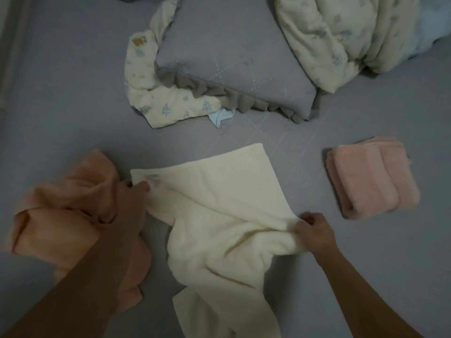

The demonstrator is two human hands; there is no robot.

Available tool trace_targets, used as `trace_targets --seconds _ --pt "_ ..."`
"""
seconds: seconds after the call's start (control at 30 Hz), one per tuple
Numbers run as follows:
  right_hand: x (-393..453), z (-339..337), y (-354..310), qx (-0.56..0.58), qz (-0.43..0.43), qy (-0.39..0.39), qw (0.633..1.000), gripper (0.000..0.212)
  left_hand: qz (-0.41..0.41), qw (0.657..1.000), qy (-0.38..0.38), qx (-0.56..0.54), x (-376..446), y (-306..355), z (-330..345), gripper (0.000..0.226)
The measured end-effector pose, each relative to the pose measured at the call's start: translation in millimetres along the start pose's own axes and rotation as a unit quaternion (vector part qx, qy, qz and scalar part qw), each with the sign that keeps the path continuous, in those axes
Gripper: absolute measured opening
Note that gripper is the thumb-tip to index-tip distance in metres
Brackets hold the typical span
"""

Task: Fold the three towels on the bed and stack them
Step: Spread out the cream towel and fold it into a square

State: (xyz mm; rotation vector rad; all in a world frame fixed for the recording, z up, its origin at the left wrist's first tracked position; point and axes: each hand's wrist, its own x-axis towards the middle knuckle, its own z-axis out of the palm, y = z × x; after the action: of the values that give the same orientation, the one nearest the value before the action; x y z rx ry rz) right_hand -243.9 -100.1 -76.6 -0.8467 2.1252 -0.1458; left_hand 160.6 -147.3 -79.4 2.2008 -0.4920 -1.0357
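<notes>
head view shows your left hand (pixel 136 191) and right hand (pixel 311 228) each pinching an edge of the rumpled cream terry towel (pixel 219 228) on the grey quilted bed (pixel 61 93), between a crumpled peach towel (pixel 68 211) and a folded pink towel (pixel 371 176).

the towel i'm working on (pixel 219 215) lies spread on the bed (pixel 61 93) right in front of me, between my two hands. my left hand (pixel 133 193) is at its far left corner, my right hand (pixel 314 230) at its right edge. a crumpled towel (pixel 66 215) lies just left of it, under my left forearm. a folded towel (pixel 371 176) sits apart on the right. behind them a pillow (pixel 231 67) lies on the bed, with a small blanket (pixel 151 93) draped round its left side and a quilt (pixel 341 37) bunched behind it on the right.
</notes>
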Motion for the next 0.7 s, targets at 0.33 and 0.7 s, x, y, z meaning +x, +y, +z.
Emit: trace_targets --seconds 0.33,0.7 --pt "80.1 36.5 -144.8 -0.032 -0.223 -0.02 0.974 0.016 0.127 0.972 -0.048 0.194 17.4 44.9 32.1 0.038" --pt "107.3 -3.0 -116.5 0.091 -0.118 -0.019 0.989 0.031 0.071 0.992 -0.014 0.099 -3.5 8.3 68.5 0.053"
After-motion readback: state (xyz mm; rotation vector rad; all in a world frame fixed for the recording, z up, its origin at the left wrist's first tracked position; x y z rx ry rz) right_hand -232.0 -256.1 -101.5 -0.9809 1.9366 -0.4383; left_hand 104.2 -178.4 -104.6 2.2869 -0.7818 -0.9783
